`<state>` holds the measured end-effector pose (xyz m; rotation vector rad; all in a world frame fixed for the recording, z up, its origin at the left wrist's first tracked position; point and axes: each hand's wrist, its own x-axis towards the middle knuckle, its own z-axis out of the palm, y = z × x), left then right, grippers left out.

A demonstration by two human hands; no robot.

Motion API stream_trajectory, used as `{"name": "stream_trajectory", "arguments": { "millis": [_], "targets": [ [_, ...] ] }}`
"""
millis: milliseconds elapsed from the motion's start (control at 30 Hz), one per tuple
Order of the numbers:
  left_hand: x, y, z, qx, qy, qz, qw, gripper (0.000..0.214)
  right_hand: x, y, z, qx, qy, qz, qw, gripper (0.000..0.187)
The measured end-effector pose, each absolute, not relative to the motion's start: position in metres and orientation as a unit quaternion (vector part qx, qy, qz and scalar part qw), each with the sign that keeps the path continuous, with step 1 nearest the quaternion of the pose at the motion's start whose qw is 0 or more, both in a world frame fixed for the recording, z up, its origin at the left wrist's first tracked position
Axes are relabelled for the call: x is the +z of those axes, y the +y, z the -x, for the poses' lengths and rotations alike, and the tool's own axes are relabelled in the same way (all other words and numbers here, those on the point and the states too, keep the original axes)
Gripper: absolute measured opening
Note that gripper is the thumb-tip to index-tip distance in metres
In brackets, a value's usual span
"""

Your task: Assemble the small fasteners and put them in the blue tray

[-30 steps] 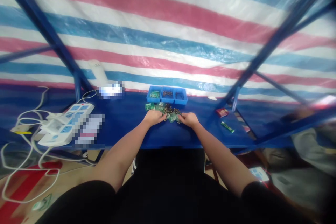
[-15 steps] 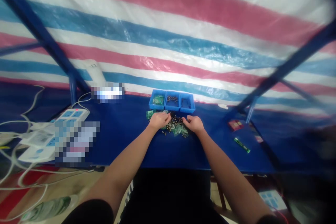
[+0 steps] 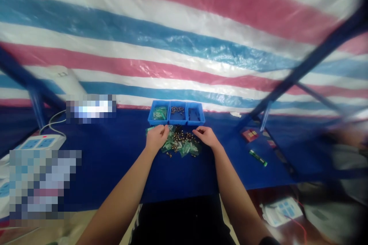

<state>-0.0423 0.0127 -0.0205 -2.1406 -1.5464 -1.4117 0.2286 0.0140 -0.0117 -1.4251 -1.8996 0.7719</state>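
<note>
On the blue table lies a mixed pile of small brass-and-black metal parts [image 3: 178,139], along with green-tinted clear plastic pieces [image 3: 188,148]. At the pile's left edge my left hand [image 3: 156,137] is closed, thumb and fingers together. My right hand [image 3: 206,135] is at the right edge, its fingertips pinched. Whatever either hand holds is too small or hidden to make out. Just behind the pile stand three joined blue bins. Green plastic pieces lie in the left bin [image 3: 150,118], brass parts in the middle bin [image 3: 177,122], and a few small dark pieces in the right bin [image 3: 196,122].
A red box [image 3: 249,135] and a green tube-like item [image 3: 258,158] lie to the right on the table [image 3: 115,153]. White power strips [image 3: 43,141] with cables are at left. Blue frame bars [image 3: 304,59] slant in front of striped sheeting. A blurred person is at far right.
The camera view has turned right, so the table's things appear further left. My left hand has drawn a little leftward from the middle of the pile, and more brass parts show between my hands.
</note>
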Motion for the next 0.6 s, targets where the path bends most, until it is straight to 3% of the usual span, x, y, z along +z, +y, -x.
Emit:
{"name": "stream_trajectory", "arguments": {
  "millis": [167,600],
  "targets": [
    [-0.018,0.01,0.039,-0.476,-0.527,0.702,0.057,0.047,-0.004,0.01,-0.221,0.236,-0.759,0.56,0.234,0.029],
    [-0.015,0.001,0.029,-0.46,-0.497,0.736,0.018,0.045,-0.015,0.011,-0.206,0.213,-0.771,0.522,0.295,0.016]
  ]
}}
